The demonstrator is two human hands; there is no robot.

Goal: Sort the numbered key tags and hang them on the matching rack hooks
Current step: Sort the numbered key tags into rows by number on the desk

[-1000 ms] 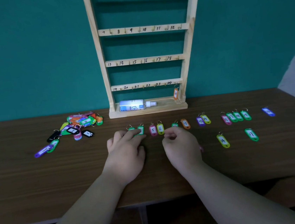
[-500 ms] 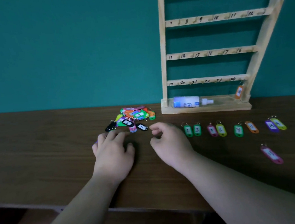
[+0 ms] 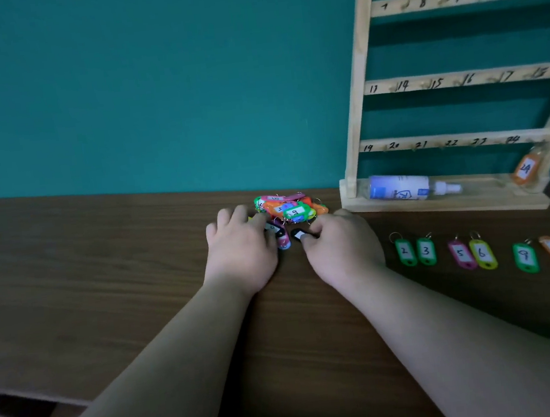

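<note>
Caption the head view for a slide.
Beside the rack, left hand touches the pile of key tags while fingers of the right hand pinch a black tag.

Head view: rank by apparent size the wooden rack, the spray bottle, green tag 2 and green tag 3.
1. wooden rack.
2. spray bottle.
3. green tag 2 and green tag 3 look alike; unranked.

Two bare forearms reach forward from the lower edge, converging as they go. The left grip (image 3: 240, 246) lies palm down with the knuckles up, its fingers (image 3: 230, 215) stretched ahead and only lightly bent. Just to its right, with a narrow gap between them, the right grip (image 3: 341, 247) is also palm down. Its fingers curl inward toward the left grip, and thumb and forefinger pinch one end of a small black plastic key tag (image 3: 298, 234).
</note>
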